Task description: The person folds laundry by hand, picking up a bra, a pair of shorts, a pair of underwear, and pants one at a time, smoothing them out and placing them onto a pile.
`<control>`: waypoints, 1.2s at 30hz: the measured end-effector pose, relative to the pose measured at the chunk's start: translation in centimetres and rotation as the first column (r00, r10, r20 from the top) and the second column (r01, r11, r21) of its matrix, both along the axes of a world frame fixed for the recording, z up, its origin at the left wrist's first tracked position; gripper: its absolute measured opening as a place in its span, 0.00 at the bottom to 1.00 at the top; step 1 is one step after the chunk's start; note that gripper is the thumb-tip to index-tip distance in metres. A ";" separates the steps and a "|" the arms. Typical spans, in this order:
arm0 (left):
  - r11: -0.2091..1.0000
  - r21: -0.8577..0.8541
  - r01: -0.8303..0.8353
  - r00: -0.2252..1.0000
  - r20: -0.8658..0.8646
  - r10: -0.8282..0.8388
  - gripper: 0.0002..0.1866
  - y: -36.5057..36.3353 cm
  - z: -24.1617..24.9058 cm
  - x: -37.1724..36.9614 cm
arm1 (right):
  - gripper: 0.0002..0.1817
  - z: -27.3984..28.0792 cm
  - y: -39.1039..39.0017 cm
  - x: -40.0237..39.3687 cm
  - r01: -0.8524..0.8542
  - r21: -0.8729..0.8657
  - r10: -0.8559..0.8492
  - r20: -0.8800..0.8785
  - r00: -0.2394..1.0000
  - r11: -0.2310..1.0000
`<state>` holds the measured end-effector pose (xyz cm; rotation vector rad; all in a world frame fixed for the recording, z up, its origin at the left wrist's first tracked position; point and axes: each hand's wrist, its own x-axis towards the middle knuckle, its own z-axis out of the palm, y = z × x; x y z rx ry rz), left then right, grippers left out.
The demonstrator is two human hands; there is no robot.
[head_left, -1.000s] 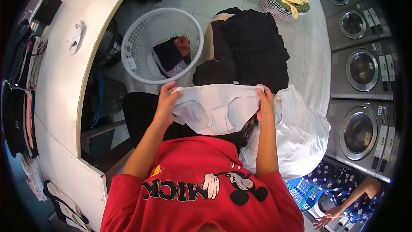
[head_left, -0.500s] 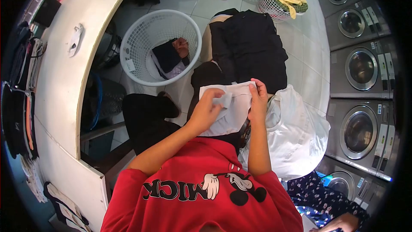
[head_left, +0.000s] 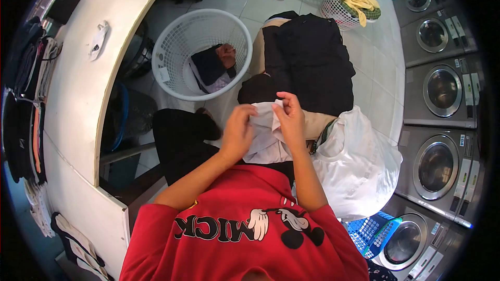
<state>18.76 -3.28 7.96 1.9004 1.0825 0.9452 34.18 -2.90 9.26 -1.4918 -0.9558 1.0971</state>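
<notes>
Over my lap I hold a small white cloth by its upper part. My left hand is closed on its left side, fingers curled at the edge. At its upper right, my right hand pinches a folded edge between thumb and fingers. Just beyond my hands lies a stack of folded black clothes. A white garment is heaped to the right of my right forearm, with a rounded neckline towards its top.
A white laundry basket with a few clothes stands at the upper left. Left is a long white counter. Washing machines line the right side. A basket with yellow cloth and a blue basket stand on the right.
My right hand has moved left towards my left hand, folding the white cloth narrower. The patterned clothing and hand of another person at the lower right have mostly left the view, exposing the blue basket.
</notes>
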 end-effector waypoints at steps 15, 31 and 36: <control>0.987 0.161 -0.009 0.998 -0.057 0.018 0.25 1.8 -0.1 -1.7 | 0.12 0.9 -2.5 6.2 0.069 0.025 -0.073 0.199 0.977 0.997; 0.801 0.049 0.596 0.739 -0.424 -0.524 0.22 -0.6 1.0 -4.1 | 0.28 -2.7 -13.1 4.7 -0.117 0.051 0.088 0.385 0.919 0.992; 0.797 0.018 0.604 0.754 -0.338 -0.564 0.25 -0.6 0.8 -4.3 | 0.26 -0.6 -11.7 4.3 -0.398 0.167 0.184 0.685 0.705 0.902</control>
